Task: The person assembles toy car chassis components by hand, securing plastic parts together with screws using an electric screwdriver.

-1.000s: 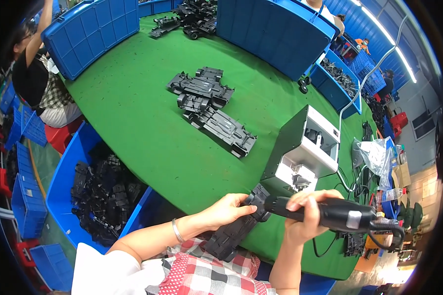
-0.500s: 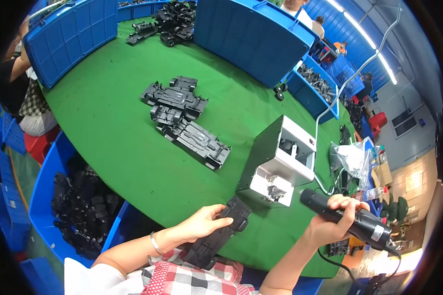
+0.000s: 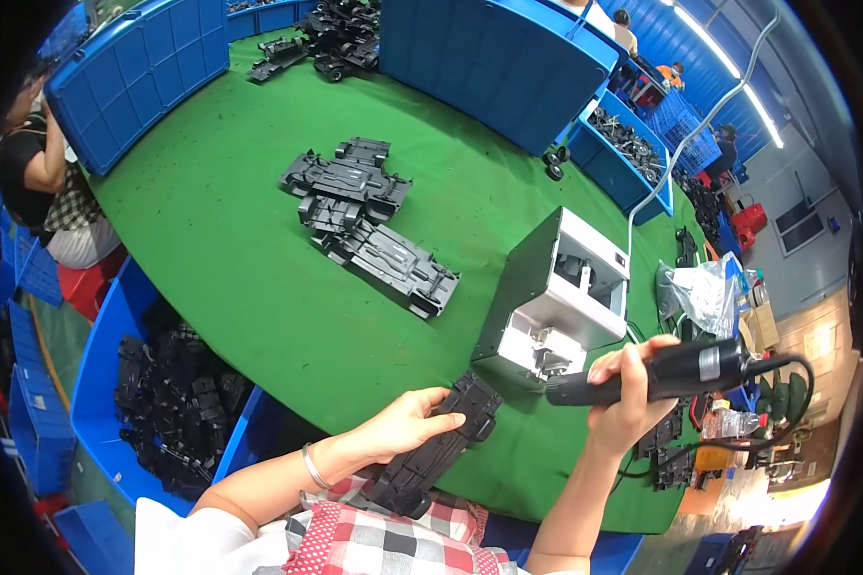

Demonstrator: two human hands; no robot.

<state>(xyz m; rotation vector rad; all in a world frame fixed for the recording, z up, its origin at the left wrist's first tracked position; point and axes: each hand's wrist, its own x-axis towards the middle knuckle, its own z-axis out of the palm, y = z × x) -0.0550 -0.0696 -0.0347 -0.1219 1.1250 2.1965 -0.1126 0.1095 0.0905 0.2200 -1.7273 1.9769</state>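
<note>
My left hand [image 3: 414, 422] grips a black plastic toy car chassis [image 3: 436, 450] near the table's front edge, thumb on top. In my right hand [image 3: 631, 393] is a black corded electric screwdriver [image 3: 676, 372], its tip turned left toward the front of a silver and black screw feeder [image 3: 558, 297]. The tip is apart from both the feeder and the chassis. Beyond my hands, several more black chassis [image 3: 384, 259] lie in a loose cluster on the green tabletop [image 3: 230, 259].
A blue bin [image 3: 96, 402] of black parts stands below the table's left edge. Large blue crates [image 3: 489, 77] stand at the back, beside a pile of black parts [image 3: 340, 38]. A blue tray [image 3: 623, 153] sits at far right. Another person [image 3: 43, 172] works at far left.
The screwdriver has swung from slanting up-left to nearly level, its tip now lower and in front of the feeder. The left hand still holds the chassis. The whole view has shifted slightly.
</note>
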